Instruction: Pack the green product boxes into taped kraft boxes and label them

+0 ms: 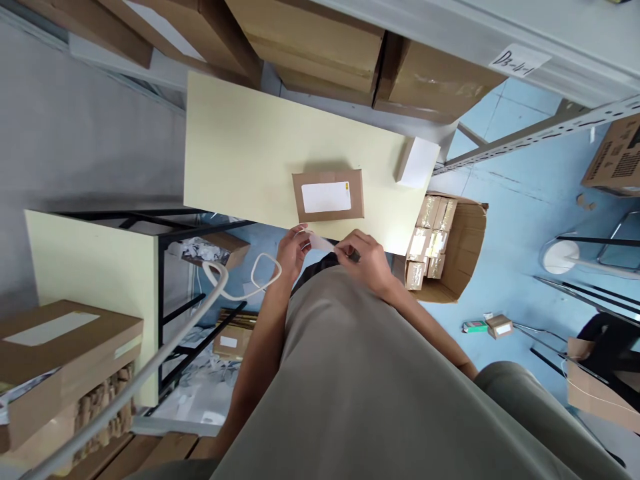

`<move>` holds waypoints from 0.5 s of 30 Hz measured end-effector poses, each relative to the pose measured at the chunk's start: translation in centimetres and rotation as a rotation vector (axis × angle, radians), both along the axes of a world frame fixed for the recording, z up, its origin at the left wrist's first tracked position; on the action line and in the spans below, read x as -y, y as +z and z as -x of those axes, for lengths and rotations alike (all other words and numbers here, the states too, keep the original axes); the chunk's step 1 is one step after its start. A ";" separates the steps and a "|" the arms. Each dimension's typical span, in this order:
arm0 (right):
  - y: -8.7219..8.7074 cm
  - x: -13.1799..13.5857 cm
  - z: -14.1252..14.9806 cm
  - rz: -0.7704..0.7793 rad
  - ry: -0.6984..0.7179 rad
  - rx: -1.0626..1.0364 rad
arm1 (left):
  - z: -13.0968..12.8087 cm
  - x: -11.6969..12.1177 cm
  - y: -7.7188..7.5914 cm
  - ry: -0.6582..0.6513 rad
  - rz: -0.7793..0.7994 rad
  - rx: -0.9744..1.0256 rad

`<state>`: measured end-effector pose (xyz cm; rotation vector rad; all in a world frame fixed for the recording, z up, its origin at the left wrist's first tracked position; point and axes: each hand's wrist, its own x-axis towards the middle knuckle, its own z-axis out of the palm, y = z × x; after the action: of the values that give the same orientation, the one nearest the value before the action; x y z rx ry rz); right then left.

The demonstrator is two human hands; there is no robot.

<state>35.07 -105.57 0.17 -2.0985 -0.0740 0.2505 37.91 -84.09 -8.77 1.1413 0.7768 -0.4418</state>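
A small white label (321,241) is stretched between my two hands, just off the table's near edge. My left hand (293,253) pinches its left end, while the fingers of my right hand (367,259) close on the other end. Something small and dark shows under my right fingers, too unclear to name. Directly beyond the hands, a small brown cardboard box (357,193) lies flat on the cream table (240,147). On its top is a white sticker (325,198) with a yellow mark at one corner.
A white stack (419,163) sits at the table's right end. Below it stands an open carton (463,253) holding several small boxes. Shelving with large cartons (320,47) runs behind. A white curved tube (165,347) crosses at left, near a side table (95,260).
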 end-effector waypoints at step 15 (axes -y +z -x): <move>-6.9 2.2 -7.4 -0.265 -0.468 -0.221 | -5.6 0.9 -1.5 -0.022 -0.202 0.205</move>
<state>42.50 -107.80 -6.77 -1.7538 0.4860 0.1749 43.49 -85.01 -10.31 1.3618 0.6400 -0.2631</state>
